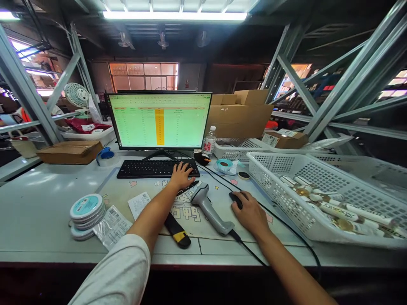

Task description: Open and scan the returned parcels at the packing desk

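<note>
as the left hand [182,174] splays loosely on the keyboard [144,169], the right hand [251,214] grasps the mouse [235,200] right of the scanner [210,211].

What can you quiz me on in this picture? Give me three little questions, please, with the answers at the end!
1. Pick one: the left hand is on the A) bottle, B) keyboard, C) cardboard box.
2. True or false: the scanner lies between the two hands.
3. Fill in the blank: the right hand holds the ____.

Key: 1. B, keyboard. 2. True. 3. Mouse.
</note>
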Tool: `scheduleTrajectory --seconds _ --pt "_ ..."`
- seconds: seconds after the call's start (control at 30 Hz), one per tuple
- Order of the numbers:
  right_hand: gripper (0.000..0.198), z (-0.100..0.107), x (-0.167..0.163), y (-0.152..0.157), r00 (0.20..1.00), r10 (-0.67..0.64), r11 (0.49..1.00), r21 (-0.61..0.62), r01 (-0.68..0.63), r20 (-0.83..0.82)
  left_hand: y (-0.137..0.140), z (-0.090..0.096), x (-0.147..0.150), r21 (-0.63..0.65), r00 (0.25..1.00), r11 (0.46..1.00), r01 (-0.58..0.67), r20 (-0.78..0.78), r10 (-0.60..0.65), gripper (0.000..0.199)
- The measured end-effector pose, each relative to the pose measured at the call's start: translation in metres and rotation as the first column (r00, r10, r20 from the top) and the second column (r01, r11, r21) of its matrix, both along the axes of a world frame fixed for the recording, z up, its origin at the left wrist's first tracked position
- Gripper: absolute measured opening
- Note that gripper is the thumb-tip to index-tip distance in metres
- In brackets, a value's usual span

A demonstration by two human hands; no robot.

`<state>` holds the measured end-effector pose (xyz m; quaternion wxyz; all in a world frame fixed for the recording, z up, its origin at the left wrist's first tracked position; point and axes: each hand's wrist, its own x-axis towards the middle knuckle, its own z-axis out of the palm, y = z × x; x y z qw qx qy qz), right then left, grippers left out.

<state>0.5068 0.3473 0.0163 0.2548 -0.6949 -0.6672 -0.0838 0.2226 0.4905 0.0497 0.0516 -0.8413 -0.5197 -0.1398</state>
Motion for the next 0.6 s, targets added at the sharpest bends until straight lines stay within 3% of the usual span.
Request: scheduleTrajectory --seconds 0.6 --pt "0.038 -0.0013 0.0014 0.0005 1.000 0.031 0.999 0.015 -0.031 -0.005 -0.0052 0.0016 0.0003 0.096 0.999 0.995 -0.031 0.045 0.027 0.051"
